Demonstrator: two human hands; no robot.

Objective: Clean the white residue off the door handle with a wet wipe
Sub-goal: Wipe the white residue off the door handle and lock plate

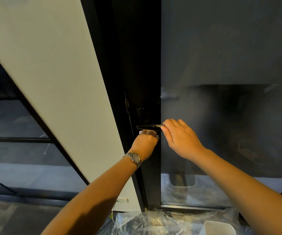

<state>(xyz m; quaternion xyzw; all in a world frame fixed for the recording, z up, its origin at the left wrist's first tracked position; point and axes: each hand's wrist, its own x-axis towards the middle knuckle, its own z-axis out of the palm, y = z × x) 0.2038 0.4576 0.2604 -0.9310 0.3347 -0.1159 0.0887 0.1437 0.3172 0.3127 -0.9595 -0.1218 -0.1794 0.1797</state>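
Note:
A black lever door handle (148, 127) juts out level from the dark door frame (142, 65). My left hand (146, 144), with a watch on its wrist, is closed on a white wet wipe (147, 132) pressed up against the handle's underside. My right hand (179, 136) pinches the free right end of the handle between thumb and fingers. No white residue can be made out on the shiny top of the lever from here.
A white wall panel (52, 82) runs along the left of the frame, frosted glass (230, 116) fills the door on the right. Crumpled clear plastic sheeting (162, 221) and a white bin (218, 228) lie on the floor below.

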